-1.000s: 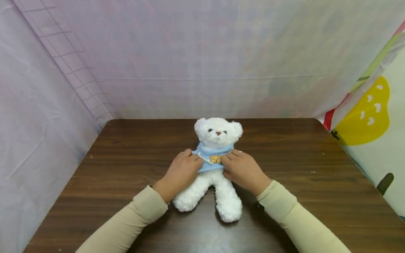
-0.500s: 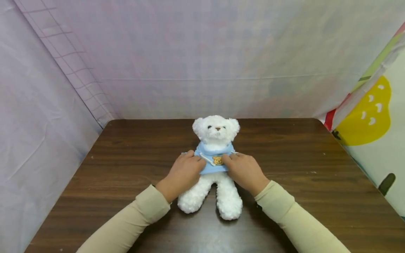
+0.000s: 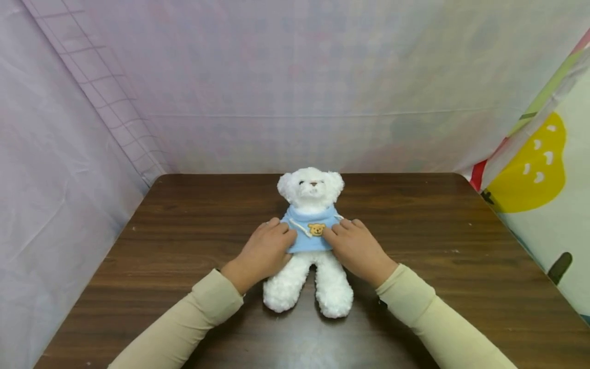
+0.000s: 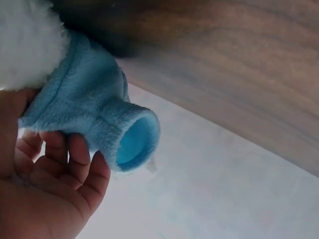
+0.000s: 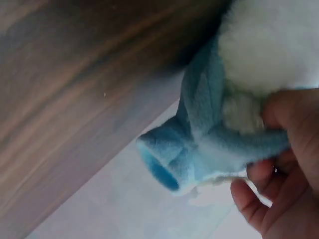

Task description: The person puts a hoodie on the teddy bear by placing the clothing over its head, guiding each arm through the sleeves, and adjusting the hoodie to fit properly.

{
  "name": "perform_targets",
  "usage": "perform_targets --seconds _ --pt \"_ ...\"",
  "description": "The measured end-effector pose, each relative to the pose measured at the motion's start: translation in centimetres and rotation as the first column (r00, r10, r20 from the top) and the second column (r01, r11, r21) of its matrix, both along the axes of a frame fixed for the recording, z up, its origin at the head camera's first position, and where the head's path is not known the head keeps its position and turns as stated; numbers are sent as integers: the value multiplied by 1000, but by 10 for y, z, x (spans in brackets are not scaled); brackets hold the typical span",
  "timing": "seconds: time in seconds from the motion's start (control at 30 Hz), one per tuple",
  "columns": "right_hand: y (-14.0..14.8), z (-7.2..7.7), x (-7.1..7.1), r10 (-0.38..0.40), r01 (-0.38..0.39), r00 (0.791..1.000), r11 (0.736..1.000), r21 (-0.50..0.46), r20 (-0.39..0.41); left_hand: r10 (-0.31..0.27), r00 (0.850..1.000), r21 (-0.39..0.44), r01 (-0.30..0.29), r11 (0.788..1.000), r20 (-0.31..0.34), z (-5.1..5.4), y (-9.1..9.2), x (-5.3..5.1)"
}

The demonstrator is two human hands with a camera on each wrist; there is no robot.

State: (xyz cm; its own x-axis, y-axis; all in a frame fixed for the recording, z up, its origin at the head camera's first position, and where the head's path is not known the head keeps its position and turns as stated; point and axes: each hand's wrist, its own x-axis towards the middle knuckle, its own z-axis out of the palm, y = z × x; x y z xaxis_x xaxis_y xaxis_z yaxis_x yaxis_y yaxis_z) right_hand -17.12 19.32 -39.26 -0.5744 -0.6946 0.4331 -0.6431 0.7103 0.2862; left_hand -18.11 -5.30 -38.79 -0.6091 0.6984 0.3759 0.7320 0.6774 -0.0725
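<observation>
A white plush teddy bear (image 3: 308,287) lies face up on the brown table, legs toward me. It wears a light blue hoodie (image 3: 299,245) with a yellow bear patch and a white drawstring. My left hand (image 3: 267,246) pinches the hoodie's side near the hem, and my right hand (image 3: 357,248) pinches the opposite side. In the left wrist view, an empty blue sleeve (image 4: 122,129) sticks out beyond the fingertips (image 4: 99,167). The right wrist view shows the other sleeve (image 5: 164,157) hanging flatter, with the hem between thumb and fingers. The bear's arms are out of sight.
The dark wood table (image 3: 184,215) reaches back to a pale cloth curtain (image 3: 295,87). Another white cloth hangs at the left, and a printed cloth with a yellow shape (image 3: 536,164) at the right.
The bear's head has shifted slightly left and away from me, and its legs have straightened. The hoodie's front looks smoother and its patch shows more. Both hands keep their grip.
</observation>
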Motion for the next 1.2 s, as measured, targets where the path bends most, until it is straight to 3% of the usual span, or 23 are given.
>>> perform_targets --seconds 0.17,0.3,0.43,0.53,0.63,0.73,0.83,0.9,1.03,1.2 --pt "-6 0 -1 -35 35 999 999 -7 -12 22 999 -46 -20 999 41 5 2 2" --pt "-8 3 1 -47 47 999 999 -17 10 34 999 -56 -31 998 37 3 4 2" --pt "0 10 0 38 -22 987 994 -103 154 16 1000 -19 -16 1000 16 0 3 0" --pt "15 18 -3 77 9 948 964 -267 309 -5 1000 15 5 1000 -1 -1 1 -1" --pt "29 23 -5 11 177 908 896 -406 419 -33 999 27 33 999 -2 -2 -1 -2" --pt "37 21 -9 -69 332 850 840 -429 522 -54 998 18 53 998 14 -1 0 -2" --pt "39 13 -13 -70 389 782 831 -397 620 -38 998 -20 38 999 40 1 -1 -2" --pt "37 9 -15 -52 394 750 836 -381 660 -16 998 -43 18 999 56 2 -1 -2" --pt "32 5 -16 -28 395 723 837 -379 690 -1 997 -53 5 999 73 3 -2 -3" --pt "27 6 -15 -5 373 738 836 -403 674 9 995 -55 -4 998 100 5 -3 -2"
